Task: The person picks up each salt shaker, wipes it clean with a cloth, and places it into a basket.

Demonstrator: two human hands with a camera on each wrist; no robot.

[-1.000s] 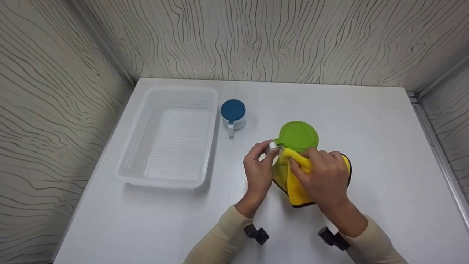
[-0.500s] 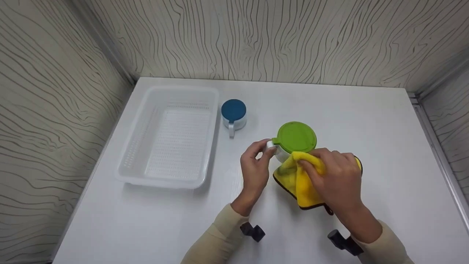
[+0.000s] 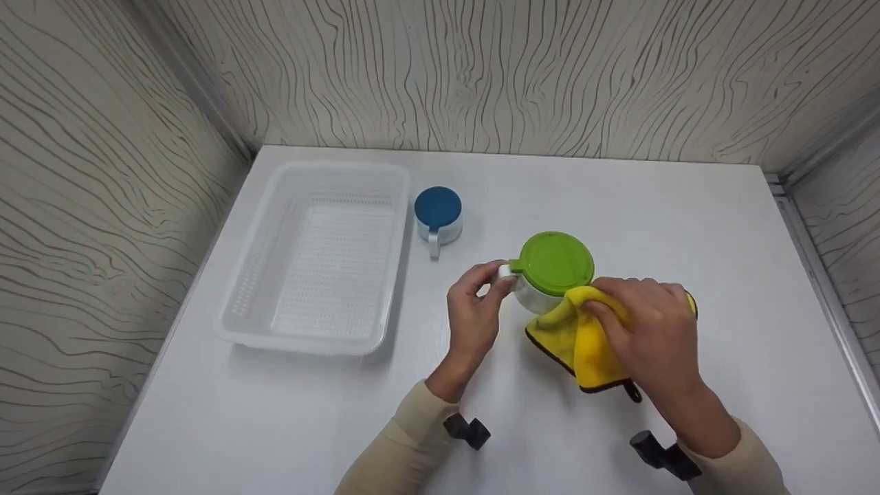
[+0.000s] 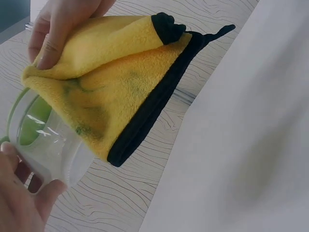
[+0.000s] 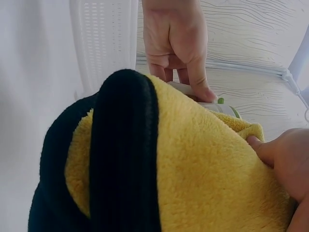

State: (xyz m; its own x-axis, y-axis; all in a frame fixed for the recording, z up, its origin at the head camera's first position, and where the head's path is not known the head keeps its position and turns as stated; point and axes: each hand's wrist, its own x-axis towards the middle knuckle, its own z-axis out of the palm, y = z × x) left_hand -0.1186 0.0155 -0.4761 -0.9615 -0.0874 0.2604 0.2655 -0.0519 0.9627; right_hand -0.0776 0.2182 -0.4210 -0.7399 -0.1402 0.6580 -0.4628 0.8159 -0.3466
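A clear jar [image 4: 53,145] with a green lid [image 3: 557,263] and a white handle is near the middle of the table in the head view. The left hand [image 3: 474,316] pinches its handle [image 3: 506,273] from the left. A yellow cloth [image 3: 595,344] with black edging is bunched in the right hand [image 3: 653,330], its thumb and fingers gripping a fold. Part of the cloth lies against the jar's near right side, and a corner with a black loop hangs down. Dark smudges mark the cloth in the left wrist view. In the right wrist view the cloth hides most of the jar.
At the left of the white table [image 3: 275,419] stands a white plastic basket [image 3: 385,323] with perforated walls. Between basket and jar, further back, is a smaller jar [image 3: 438,216] with a blue lid and a handle. Patterned walls enclose the back and sides.
The right hand has moved to the right with the cloth, sliding from the jar's handle side to its right side. The left hand keeps hold of the handle, and the lid has shifted slightly left.
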